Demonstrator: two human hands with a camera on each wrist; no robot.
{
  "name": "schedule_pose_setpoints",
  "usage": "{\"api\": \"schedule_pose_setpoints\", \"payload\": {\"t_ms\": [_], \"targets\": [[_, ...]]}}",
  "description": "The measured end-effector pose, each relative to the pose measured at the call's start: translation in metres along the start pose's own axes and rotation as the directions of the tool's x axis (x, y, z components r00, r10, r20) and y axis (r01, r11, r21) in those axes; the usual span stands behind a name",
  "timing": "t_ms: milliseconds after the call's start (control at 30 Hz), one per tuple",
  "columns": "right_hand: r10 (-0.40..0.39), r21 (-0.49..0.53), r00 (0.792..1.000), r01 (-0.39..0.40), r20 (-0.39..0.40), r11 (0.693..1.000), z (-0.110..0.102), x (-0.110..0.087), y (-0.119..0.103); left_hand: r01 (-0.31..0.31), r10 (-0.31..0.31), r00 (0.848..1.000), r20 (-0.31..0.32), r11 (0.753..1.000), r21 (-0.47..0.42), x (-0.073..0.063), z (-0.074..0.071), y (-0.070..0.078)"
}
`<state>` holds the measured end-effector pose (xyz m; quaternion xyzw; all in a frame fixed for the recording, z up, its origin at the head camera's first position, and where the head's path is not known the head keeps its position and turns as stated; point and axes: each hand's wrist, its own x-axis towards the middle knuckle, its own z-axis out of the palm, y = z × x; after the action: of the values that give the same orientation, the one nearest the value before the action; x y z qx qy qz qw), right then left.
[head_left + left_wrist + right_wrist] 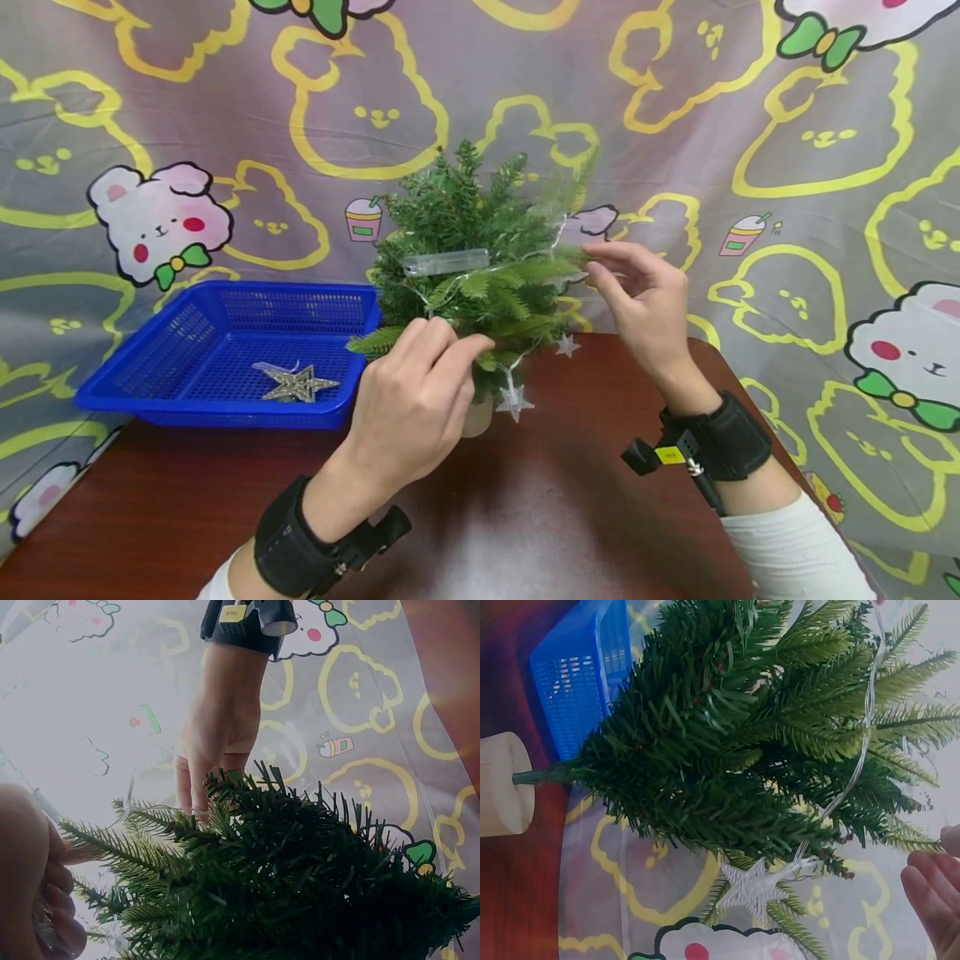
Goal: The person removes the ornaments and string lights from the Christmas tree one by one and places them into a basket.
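Note:
A small artificial Christmas tree stands on a pale round base. A clear wired string light with star-shaped lights runs across its branches; one star hangs at the lower front, another to its right. A clear oblong plastic piece lies against the front foliage. My left hand is at the tree's lower left front, fingers curled round a clear piece of the string light. At the right side, my right hand pinches a branch tip between thumb and fingers.
A blue plastic basket stands left of the tree, close to its branches, with a glittery star ornament inside. The brown table extends in front. Directly behind hangs a patterned cloth.

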<state>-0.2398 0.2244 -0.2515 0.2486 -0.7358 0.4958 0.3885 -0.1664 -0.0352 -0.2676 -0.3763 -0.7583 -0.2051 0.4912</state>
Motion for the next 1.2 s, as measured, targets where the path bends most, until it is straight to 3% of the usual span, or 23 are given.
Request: {"api": "schedule_pose_setpoints", "payload": {"t_ms": [233,500,700,900,1033,1200], "targets": [[-0.028,-0.002,1.000,0.028,-0.004,1.000,-0.001,-0.006,0.000,0.068,-0.069,0.997,-0.026,0.997,-0.038,-0.002,-0.002,0.000],[-0.070,-0.001,0.997,0.070,-0.028,0.998,-0.002,-0.015,-0.006,0.102,-0.101,0.983,-0.151,0.995,-0.002,-0.001,-0.003,-0.002],[-0.097,0.014,0.995,0.097,-0.022,0.995,-0.002,-0.018,-0.009,0.116,-0.108,0.975,-0.194,0.993,0.030,-0.001,-0.008,-0.003],[-0.113,0.042,0.994,0.113,-0.014,0.993,-0.001,-0.020,-0.012,0.115,-0.102,0.971,-0.218,0.992,0.047,-0.001,-0.008,-0.003],[-0.120,0.048,0.993,0.120,-0.008,0.992,0.000,-0.021,-0.015,0.105,-0.100,0.975,-0.200,0.994,0.014,-0.001,-0.008,-0.004],[-0.122,0.052,0.992,0.123,-0.005,0.991,0.000,-0.021,-0.017,0.045,-0.049,0.982,-0.184,0.999,-0.024,-0.001,-0.006,-0.004]]}}
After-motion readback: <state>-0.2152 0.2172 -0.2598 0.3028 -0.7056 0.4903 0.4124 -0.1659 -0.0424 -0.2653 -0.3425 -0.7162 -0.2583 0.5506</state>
